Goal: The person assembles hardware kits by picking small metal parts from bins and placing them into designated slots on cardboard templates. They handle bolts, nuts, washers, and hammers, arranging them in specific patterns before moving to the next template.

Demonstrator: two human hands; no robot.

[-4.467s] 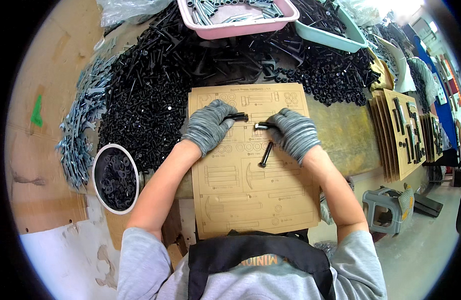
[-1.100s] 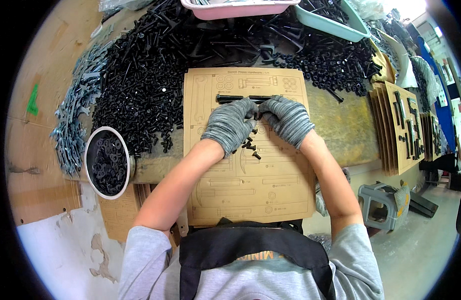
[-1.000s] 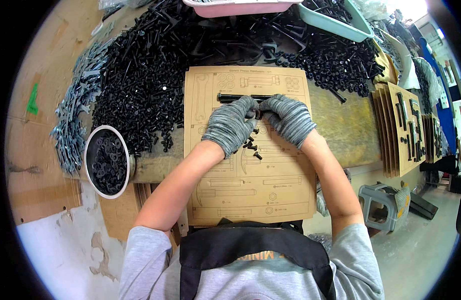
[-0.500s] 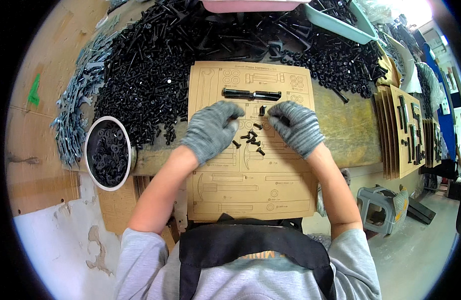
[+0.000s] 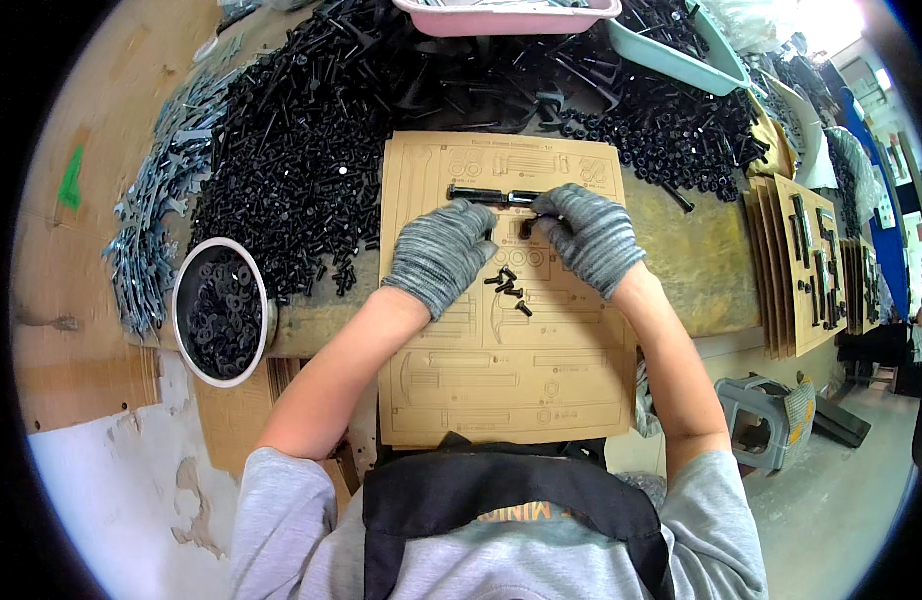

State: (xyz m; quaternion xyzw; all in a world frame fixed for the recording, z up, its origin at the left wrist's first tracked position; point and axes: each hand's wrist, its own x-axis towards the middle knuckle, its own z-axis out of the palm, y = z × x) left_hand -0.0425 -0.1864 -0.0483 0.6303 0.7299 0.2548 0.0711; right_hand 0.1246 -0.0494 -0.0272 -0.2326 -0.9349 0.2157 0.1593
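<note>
Under both hands lies a brown card printed with hardware outlines point(image 5: 501, 400). My left hand point(image 5: 443, 258), in a grey knitted glove, is closed with its fingertips pinched on a small black bolt point(image 5: 493, 234). My right hand point(image 5: 593, 238), gloved alike, has curled fingers, and whatever they hold is hidden. Its fingertips are by the right end of two long black bolts point(image 5: 475, 194) laid end to end across the card. Beside its thumb is a short black fastener point(image 5: 526, 229). Several small black bolts point(image 5: 508, 285) lie loose between the hands.
Heaps of black bolts point(image 5: 291, 150) and nuts point(image 5: 681, 155) cover the bench behind, with silvery wrenches point(image 5: 146, 230) at far left. A white-rimmed bowl of washers point(image 5: 178, 310) sits left. Pink point(image 5: 511, 22) and green trays point(image 5: 681, 66) stand behind; filled cards point(image 5: 811, 260) lean right.
My left hand has moved right and picked up a small bolt; fewer loose bolts lie between the hands. My right fingers have shifted up toward the long bolts.
</note>
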